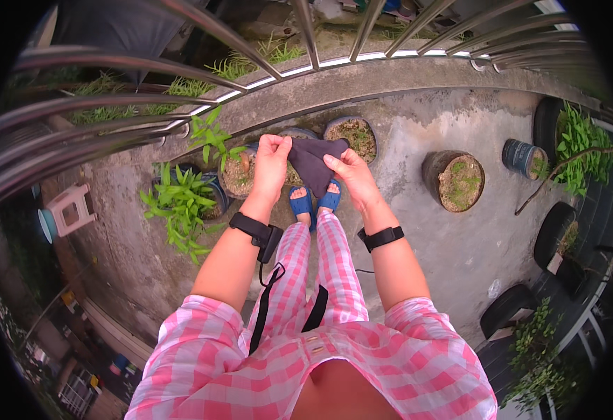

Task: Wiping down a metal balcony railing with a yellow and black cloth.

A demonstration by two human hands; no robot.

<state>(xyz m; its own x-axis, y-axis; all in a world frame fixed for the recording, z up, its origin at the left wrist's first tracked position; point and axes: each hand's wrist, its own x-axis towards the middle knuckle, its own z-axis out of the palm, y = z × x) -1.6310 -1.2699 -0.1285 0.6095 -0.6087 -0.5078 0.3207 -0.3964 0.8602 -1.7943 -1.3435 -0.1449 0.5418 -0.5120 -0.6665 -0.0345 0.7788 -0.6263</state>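
A small dark purple-grey cloth (pixel 312 164) is stretched between my two hands, above my blue sandals (pixel 300 203). My left hand (pixel 273 161) pinches its left upper corner between thumb and fingers. At the cloth's right side, my right hand (pixel 349 172) grips the edge, with the thumb in front and the fingers partly hidden behind. The cloth hangs down to a point between the hands and covers part of the pots behind it. Each wrist bears a black strap, and the left one carries a small black box (pixel 268 242).
Metal railings (pixel 306 31) rise from a concrete ledge (pixel 390 76) ahead. Soil-filled pots (pixel 356 134) stand beneath it, with leafy plants (pixel 180 205) at the left. A round planter (pixel 461 181), a blue pot (pixel 519 156) and old tyres (pixel 553 231) are at the right. A pink plastic stool (pixel 72 210) lies far left.
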